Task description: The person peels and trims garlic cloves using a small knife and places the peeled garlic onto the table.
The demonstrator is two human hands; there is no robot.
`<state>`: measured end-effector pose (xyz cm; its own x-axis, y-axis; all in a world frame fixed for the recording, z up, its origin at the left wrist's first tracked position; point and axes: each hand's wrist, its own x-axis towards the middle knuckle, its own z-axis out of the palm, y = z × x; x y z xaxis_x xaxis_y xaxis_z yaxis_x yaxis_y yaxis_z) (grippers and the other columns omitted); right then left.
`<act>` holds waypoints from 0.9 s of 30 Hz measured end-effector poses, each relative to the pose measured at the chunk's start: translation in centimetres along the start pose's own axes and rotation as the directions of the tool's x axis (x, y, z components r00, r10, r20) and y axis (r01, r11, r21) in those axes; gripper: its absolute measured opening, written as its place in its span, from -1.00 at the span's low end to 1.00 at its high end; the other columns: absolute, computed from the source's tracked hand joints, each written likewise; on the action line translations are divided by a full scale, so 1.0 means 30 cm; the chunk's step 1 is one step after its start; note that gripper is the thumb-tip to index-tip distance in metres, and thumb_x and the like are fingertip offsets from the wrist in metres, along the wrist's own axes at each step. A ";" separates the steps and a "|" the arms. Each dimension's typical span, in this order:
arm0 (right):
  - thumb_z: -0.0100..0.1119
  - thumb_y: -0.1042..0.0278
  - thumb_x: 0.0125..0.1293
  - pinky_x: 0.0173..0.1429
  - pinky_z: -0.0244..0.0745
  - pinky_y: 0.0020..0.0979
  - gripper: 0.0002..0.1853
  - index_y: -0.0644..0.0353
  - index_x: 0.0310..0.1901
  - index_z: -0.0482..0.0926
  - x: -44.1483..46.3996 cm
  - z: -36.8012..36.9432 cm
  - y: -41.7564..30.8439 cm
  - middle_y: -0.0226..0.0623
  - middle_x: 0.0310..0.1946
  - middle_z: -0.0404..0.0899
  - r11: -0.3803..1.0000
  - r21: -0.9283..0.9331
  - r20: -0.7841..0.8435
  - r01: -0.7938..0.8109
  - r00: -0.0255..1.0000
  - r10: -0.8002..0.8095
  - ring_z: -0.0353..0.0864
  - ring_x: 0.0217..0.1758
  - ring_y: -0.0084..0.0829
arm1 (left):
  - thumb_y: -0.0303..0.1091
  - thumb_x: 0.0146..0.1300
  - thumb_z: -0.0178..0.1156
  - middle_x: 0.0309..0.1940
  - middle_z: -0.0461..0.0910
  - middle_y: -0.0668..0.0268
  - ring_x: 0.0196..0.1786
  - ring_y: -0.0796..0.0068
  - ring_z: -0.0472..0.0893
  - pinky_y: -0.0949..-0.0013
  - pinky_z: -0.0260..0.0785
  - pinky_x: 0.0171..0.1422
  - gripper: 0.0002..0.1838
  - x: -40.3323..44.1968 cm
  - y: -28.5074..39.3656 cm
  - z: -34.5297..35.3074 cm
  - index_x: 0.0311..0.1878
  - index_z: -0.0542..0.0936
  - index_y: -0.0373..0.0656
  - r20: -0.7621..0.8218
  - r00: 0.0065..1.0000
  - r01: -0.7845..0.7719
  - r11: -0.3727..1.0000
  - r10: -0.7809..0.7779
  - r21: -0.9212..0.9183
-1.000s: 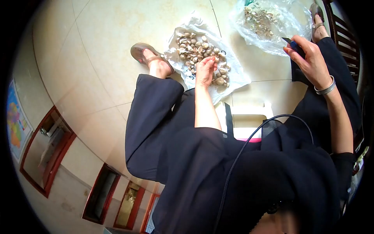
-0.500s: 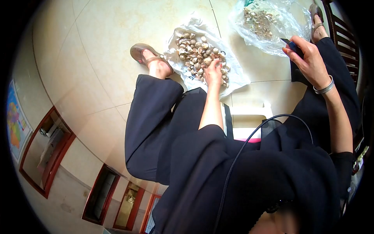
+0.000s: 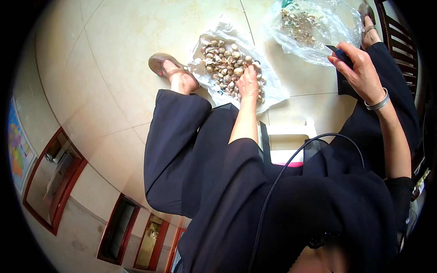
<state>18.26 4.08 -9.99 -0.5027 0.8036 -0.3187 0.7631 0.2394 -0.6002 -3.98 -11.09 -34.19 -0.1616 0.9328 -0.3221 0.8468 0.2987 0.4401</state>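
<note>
A white plastic bag (image 3: 275, 88) lies spread on the floor with many small, round, brownish-white pieces (image 3: 222, 59) on it; they look like garlic bulbs, though I cannot be sure. Over the right part of this pile is my left hand (image 3: 247, 84), fingers bent down and drawn together among the pieces; what they pinch is hidden. My right hand (image 3: 362, 73) is raised near my right knee, closed around a small knife (image 3: 343, 56) with a dark blade and a blue-black handle. Its blade points left, toward a clear plastic bag (image 3: 332, 34) holding thin, light brown scraps (image 3: 299, 26).
A cream plastic stool (image 3: 291, 130) stands between my legs. My left shoe (image 3: 165, 63) rests beside the white bag, and my right shoe (image 3: 368, 20) by the clear one. Dark wooden slats (image 3: 403, 48) rise at the right. A dark cable (image 3: 273, 189) crosses my lap.
My left hand has shifted slightly over the pile, and its fingertips have sunk out of sight among the pieces. The right hand keeps its hold on the knife. The view has tilted a little.
</note>
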 end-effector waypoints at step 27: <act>0.13 0.43 0.16 -0.41 0.26 -0.44 -0.81 0.34 -0.39 0.33 -0.007 0.007 -0.003 -0.20 -0.58 0.32 1.000 -0.010 0.007 0.007 1.000 -0.007 0.28 -0.52 -0.34 | -0.29 0.07 0.09 -0.59 0.50 0.32 -0.56 0.50 0.46 0.42 0.27 -0.56 -0.79 0.025 -0.102 -0.088 -0.36 0.55 -0.25 0.623 0.772 0.621 -0.059 -0.127 -0.782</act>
<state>18.22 3.77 -10.02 -0.5108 0.7979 -0.3202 0.7636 0.2500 -0.5953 -8.04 -10.78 -33.56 0.0836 0.5566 -0.8266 -0.5460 0.7195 0.4293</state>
